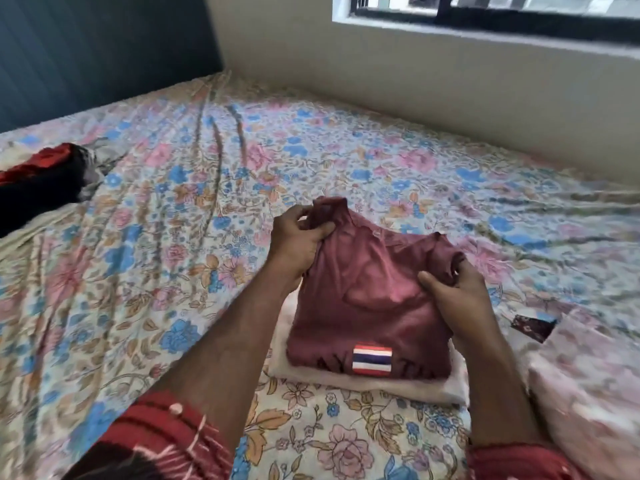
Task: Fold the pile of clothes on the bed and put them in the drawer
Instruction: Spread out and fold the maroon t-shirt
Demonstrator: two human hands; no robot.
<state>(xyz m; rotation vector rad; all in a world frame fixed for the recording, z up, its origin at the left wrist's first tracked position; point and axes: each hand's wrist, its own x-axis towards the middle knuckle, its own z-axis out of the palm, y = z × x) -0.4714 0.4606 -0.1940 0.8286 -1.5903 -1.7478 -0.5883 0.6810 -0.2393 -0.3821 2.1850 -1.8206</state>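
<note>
A maroon T-shirt (pixel 363 306) with a striped flag patch lies partly folded on top of a folded white garment (pixel 381 384) on the bed. My left hand (pixel 298 237) grips the shirt's far left corner and lifts it. My right hand (pixel 457 292) pinches the shirt's far right edge, fingers curled round the fabric. The shirt's near edge rests on the white garment.
The floral bedsheet (pixel 173 237) covers the bed. A red and black pile of clothes (pixel 41 181) lies at the far left. A pink floral folded cloth (pixel 595 393) sits at the right, with a dark patterned piece (pixel 531 327) beside it. A wall and a window run behind.
</note>
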